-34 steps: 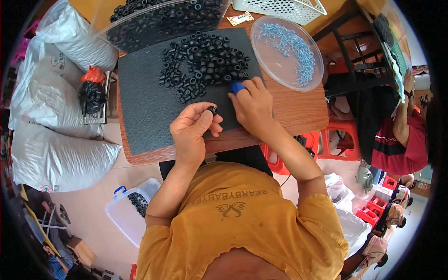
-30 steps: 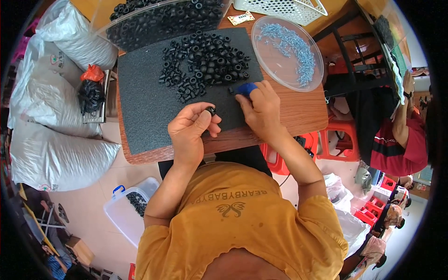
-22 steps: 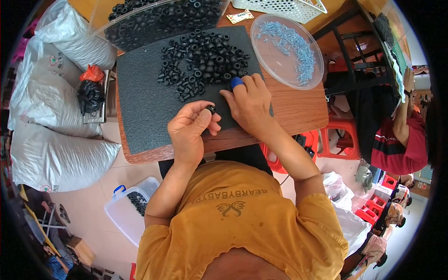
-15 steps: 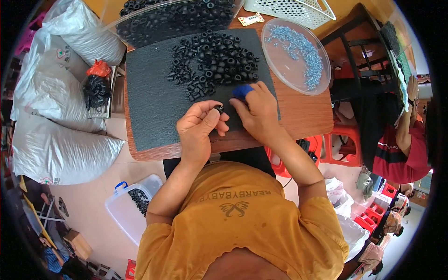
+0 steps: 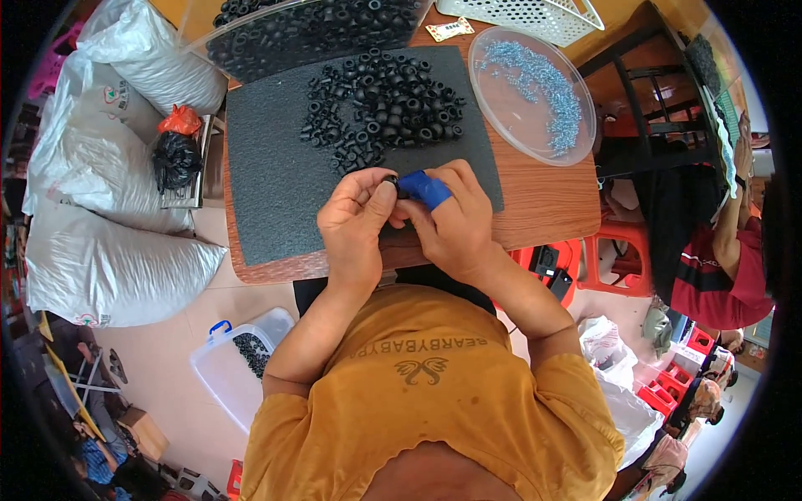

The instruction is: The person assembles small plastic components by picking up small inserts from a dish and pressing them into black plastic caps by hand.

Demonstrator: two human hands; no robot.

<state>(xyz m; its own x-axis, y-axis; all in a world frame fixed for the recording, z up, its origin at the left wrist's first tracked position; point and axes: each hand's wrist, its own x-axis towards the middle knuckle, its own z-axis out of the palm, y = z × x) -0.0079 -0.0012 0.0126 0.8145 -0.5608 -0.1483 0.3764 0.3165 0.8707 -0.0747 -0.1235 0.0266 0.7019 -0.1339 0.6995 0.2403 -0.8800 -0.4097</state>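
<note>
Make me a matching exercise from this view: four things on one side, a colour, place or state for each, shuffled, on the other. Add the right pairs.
Things
1. Left hand
2. Right hand
3. Round clear tray
4. Pile of black parts

Descriptions
A. Holds scattered, shiny light-blue bits
B. Heaped on the dark mat
C. Wears a blue finger cover
D. Pinches a small black piece between thumb and finger

Pairs: 1-D, 2-C, 3-A, 4-B

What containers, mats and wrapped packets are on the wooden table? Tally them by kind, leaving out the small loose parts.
Dark mat: 1
Clear bin: 1
Round clear tray: 1
White perforated basket: 1
Small packet: 1
Total: 5
</note>
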